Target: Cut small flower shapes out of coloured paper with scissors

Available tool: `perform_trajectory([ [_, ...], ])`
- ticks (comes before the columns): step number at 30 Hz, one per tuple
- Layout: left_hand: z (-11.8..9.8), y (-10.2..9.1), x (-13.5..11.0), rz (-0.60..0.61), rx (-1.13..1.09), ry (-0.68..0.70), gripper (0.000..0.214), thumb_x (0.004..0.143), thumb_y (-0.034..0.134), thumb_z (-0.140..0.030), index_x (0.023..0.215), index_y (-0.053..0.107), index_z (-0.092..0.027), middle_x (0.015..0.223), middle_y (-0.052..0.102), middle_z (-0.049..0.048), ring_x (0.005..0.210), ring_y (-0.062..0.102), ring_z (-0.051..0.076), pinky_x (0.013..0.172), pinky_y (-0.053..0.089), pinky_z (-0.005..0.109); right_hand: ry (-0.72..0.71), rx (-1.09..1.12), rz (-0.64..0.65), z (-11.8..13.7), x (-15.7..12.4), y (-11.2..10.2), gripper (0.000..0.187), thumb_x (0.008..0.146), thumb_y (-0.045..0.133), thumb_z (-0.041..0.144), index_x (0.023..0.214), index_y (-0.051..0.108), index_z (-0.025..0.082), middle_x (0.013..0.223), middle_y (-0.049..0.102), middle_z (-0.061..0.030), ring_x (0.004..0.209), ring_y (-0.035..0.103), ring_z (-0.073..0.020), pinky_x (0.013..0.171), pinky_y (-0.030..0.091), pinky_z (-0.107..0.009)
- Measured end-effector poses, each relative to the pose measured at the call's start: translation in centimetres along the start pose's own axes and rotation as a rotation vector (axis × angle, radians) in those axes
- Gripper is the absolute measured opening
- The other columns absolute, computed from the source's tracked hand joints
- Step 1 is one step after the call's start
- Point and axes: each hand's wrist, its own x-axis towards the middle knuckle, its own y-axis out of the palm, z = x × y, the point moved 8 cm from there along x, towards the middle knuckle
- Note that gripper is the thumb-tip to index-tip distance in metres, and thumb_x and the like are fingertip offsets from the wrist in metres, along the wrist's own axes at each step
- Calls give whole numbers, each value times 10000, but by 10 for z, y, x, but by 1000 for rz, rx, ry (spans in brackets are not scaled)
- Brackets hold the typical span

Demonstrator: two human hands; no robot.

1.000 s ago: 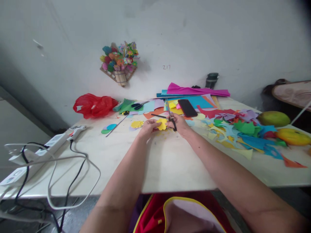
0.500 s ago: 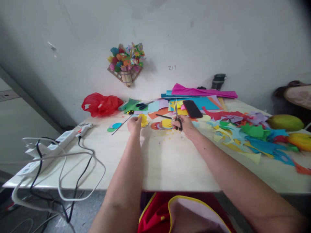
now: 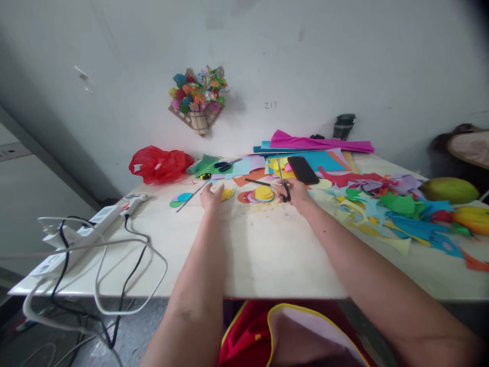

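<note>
My left hand (image 3: pixel 211 198) lies on the white table (image 3: pixel 263 255) with its fingers stretched forward. A yellow paper flower cutout (image 3: pixel 227 193) lies just right of its fingertips. My right hand (image 3: pixel 297 194) is closed round the black handles of a pair of scissors (image 3: pixel 281 178), whose blades point away from me. Between my hands sits a small stack of paper circles (image 3: pixel 262 193), yellow on top, with yellow snippets (image 3: pixel 263 209) scattered in front of it.
A black phone (image 3: pixel 303 169) lies on coloured paper sheets (image 3: pixel 321 145) at the back. Paper scraps (image 3: pixel 397 211) and fruit (image 3: pixel 450 189) fill the right side. A red bag (image 3: pixel 158 163), second scissors (image 3: pixel 223 164), a thin stick (image 3: pixel 191 196) and a power strip with cables (image 3: pixel 91 224) are left.
My left hand carried the yellow flower cutout away from the scissors to the left and set it down on the table. The stack of circles now shows between my hands.
</note>
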Motion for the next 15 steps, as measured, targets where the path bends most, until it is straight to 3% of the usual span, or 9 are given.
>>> perform_trajectory([
  [3, -13, 17, -7, 121, 155, 140, 688, 708, 697, -443, 1317, 519, -176, 1420, 485, 131, 1365, 355, 305, 1094, 285, 384, 1, -12, -19, -4, 6, -4, 342, 600, 825, 256, 780, 549, 163, 443, 567, 34, 323, 494, -97, 292, 338, -181],
  [6, -18, 34, -12, 228, 274, 219, 693, 729, 653, -522, 1333, 502, -218, 1499, 380, 128, 1413, 236, 353, 1113, 192, 492, 0, -16, -17, -11, 11, -5, 336, 578, 836, 246, 729, 545, 174, 425, 548, 44, 311, 470, -90, 314, 387, -202],
  [11, -20, 45, -14, 283, 421, 270, 603, 748, 562, -592, 1278, 565, -302, 1418, 482, 104, 1343, 338, 354, 1089, 205, 515, -12, -91, -15, -19, 14, -7, 302, 569, 824, 207, 715, 561, 182, 433, 539, 52, 335, 485, -102, 340, 424, -223],
  [15, -21, 42, -11, 228, 444, 282, 398, 820, 505, -406, 1146, 667, -244, 1311, 550, 126, 1245, 427, 326, 1030, 307, 439, -35, -166, -13, -27, 19, -10, 279, 568, 809, 226, 726, 584, 180, 441, 549, 47, 344, 495, -113, 349, 412, -227],
])
